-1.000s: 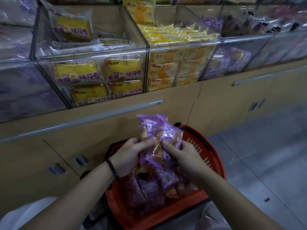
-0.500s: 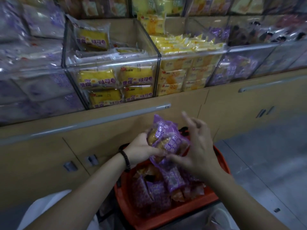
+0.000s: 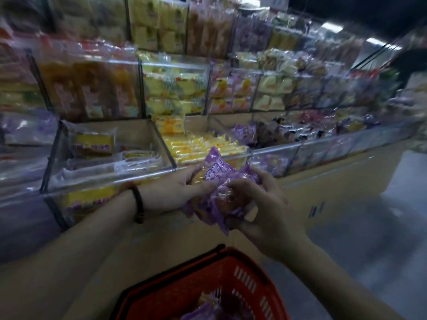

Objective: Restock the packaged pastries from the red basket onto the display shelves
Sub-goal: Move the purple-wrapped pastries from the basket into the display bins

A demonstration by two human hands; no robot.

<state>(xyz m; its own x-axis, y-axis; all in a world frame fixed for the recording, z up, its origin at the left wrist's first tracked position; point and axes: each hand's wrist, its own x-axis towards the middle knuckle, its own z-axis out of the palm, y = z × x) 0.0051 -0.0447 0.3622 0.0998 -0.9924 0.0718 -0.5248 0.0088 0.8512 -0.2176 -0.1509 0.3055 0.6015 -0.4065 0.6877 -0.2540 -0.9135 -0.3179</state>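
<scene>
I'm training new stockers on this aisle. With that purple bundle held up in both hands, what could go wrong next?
The purple packets are bunched between the left hand and right hand, forward of the red basket; one may slip to the floor. Squeezing them might crush the pastries. The nearest bin holds yellow packets, so they could land in the wrong bin.

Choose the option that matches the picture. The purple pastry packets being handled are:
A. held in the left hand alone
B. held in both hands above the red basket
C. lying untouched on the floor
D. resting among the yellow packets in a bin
B: the left hand and the right hand both grip the purple packets, which are held above the red basket in front of the clear bins.
</scene>
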